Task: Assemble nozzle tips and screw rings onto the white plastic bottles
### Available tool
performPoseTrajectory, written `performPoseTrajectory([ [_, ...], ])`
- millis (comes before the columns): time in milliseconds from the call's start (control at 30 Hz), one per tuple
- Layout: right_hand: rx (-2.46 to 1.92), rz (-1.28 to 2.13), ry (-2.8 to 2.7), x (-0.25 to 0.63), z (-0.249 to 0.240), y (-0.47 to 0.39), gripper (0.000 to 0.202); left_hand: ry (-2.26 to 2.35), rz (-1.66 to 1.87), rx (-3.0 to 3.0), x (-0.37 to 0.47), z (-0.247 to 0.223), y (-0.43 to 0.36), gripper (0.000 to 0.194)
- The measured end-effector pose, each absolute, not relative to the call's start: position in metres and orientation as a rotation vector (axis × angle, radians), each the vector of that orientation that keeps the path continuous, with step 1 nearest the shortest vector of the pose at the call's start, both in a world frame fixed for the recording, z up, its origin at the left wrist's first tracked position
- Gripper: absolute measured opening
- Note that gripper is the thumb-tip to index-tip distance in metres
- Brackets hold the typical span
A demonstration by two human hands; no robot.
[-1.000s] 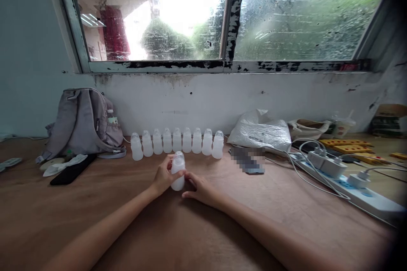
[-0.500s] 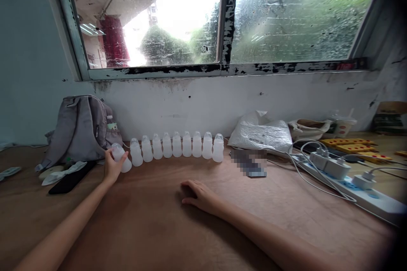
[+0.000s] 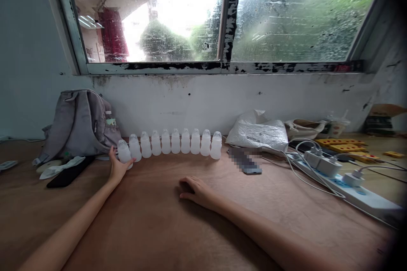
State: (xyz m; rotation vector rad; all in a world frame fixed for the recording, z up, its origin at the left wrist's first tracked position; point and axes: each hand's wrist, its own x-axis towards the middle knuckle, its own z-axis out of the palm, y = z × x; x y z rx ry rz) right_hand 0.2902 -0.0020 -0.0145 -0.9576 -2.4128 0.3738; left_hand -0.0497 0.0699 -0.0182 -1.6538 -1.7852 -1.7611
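Several frosted white baby bottles with clear caps stand upright in a slightly curved row along the back of the table. My left hand [image 3: 119,168] is wrapped around the lower part of the leftmost baby bottle [image 3: 123,151], thumb on its right side and fingers on its left. That bottle stands close beside its neighbour [image 3: 135,148]. The row ends on the right with another bottle [image 3: 216,145]. My right hand [image 3: 196,190] rests on its side on the table in front of the row, fingers loosely curved, thumb apart, holding nothing.
A grey backpack [image 3: 79,123] leans against the wall at left, with a black phone-like slab [image 3: 68,173] and white tissue [image 3: 60,168] before it. Right of the row lie a silver bag [image 3: 259,131], a partly blurred phone [image 3: 252,168], and a white power strip [image 3: 362,197] with cables.
My left hand has brought the leftmost bottle rightward, from tilted to upright at the end of the row. My right hand stays in place. The view has shifted slightly.
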Motion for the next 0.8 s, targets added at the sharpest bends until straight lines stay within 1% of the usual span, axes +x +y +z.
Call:
performPoseTrajectory([
  [67, -0.954, 0.355, -2.416, 0.29, -0.013, -0.004, 0.04, -1.763, -1.723, -1.554, -0.042, -0.015, 0.061, 0.094],
  [100, -0.954, 0.344, -2.418, 0.289, -0.013, -0.005, 0.039, -1.74, -1.711, -1.529, -0.036, -0.012, 0.054, 0.09],
  [167, -0.956, 0.323, -2.421, 0.289, -0.013, -0.006, 0.038, -1.614, -1.704, -1.557, -0.021, -0.006, 0.039, 0.069],
  [233, -0.951, 0.303, -2.422, 0.289, -0.014, -0.005, 0.037, -1.461, -1.635, -1.785, -0.002, 0.001, 0.023, 0.046],
  [267, -0.946, 0.293, -2.423, 0.289, -0.014, -0.005, 0.036, -1.401, -1.57, -1.948, 0.008, 0.003, 0.016, 0.039],
  [400, -0.923, 0.257, -2.43, 0.289, -0.017, -0.003, 0.033, -1.139, -1.133, -2.494, 0.053, 0.006, 0.006, 0.021],
  [467, -0.909, 0.25, -2.434, 0.288, -0.019, -0.003, 0.032, -1.013, -0.853, -2.633, 0.074, 0.004, 0.012, 0.018],
  [533, -0.877, 0.266, -2.432, 0.287, -0.02, -0.002, 0.029, -1.045, -0.676, -2.663, 0.093, 0.0, 0.024, 0.016],
  [633, -0.882, 0.342, -2.307, 0.289, -0.02, 0.004, 0.024, -1.261, -0.665, -2.636, 0.114, -0.006, 0.047, 0.016],
  [800, -1.106, 0.386, -1.617, 0.315, -0.017, 0.04, 0.025, -1.393, -0.747, -2.61, 0.121, -0.017, 0.074, 0.02],
])
